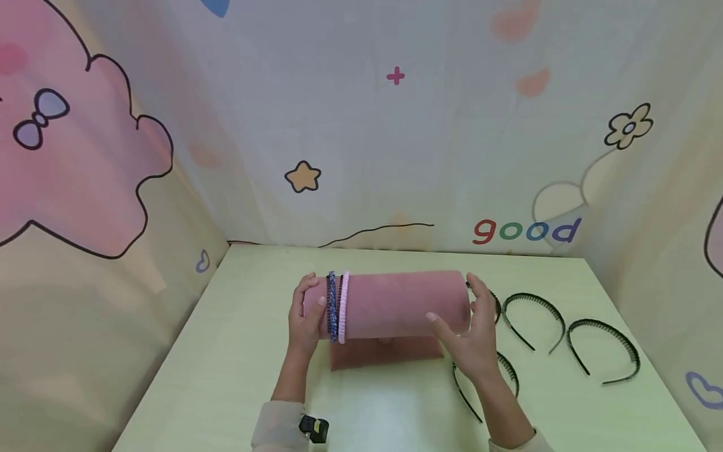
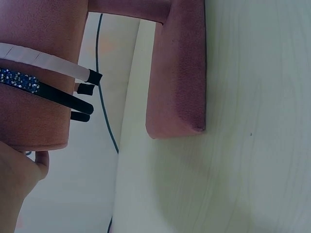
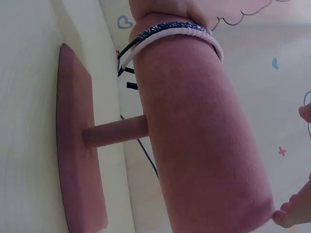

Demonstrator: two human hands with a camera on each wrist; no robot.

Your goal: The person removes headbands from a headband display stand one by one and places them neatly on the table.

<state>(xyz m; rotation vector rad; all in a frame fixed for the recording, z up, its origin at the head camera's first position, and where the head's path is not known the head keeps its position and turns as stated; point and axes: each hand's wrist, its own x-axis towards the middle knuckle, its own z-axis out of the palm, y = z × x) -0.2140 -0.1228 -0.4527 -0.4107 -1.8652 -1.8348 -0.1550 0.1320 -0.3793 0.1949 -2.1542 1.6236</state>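
Observation:
A pink velvety headband stand [image 1: 395,301], a thick horizontal roll on a short post and flat base [image 3: 80,145], stands on the table. My left hand [image 1: 305,317] grips the roll's left end, thumb in front and fingers behind. Beside that thumb, a blue glittery headband [image 1: 332,307] and a pale pink headband [image 1: 343,307] sit around the roll, close together. Their black tips poke out below in the left wrist view. At the right end, my right hand [image 1: 473,336] is spread wide. A fingertip touches the roll's end in the right wrist view, while the thumb appears apart from it.
Several black toothed headbands lie on the table to the right, among them one [image 1: 531,295] near the back and another [image 1: 637,355] by the right edge. One more [image 1: 511,370] is partly covered by my right forearm. Printed cloth [image 1: 361,125] surrounds the pale table [image 1: 226,376].

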